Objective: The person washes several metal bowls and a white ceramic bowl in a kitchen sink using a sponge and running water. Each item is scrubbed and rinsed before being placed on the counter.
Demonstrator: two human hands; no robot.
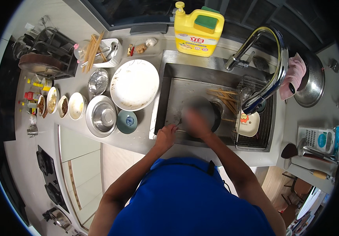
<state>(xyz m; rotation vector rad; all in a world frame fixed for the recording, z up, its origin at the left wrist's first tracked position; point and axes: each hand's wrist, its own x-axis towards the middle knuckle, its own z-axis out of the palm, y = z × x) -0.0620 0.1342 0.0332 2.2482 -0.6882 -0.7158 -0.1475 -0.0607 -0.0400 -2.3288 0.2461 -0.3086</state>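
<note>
Over the sink's front edge, my left hand (pixel 166 137) is closed around what looks like the handle of a dark round pan (pixel 216 118). The pan sits low in the stainless steel sink (pixel 184 88), mostly covered by a blurred patch. My right hand (pixel 199 125) reaches into that patch above the pan; its fingers and anything in them cannot be made out. Wooden chopsticks (pixel 227 98) lie on the sink floor beside the drain, right of the pan. A wire rack (pixel 250 143) at the sink's right holds a cream dish (pixel 249 125) with a cartoon print.
A chrome faucet (pixel 280 67) arches over the sink's right side. Behind stands a yellow detergent jug (pixel 197 38) with a green sponge (pixel 205 23). Left are a soiled white plate (pixel 134 85), metal bowls (pixel 103 118), a blue-green bowl (pixel 127 122) and several food dishes (pixel 76 106).
</note>
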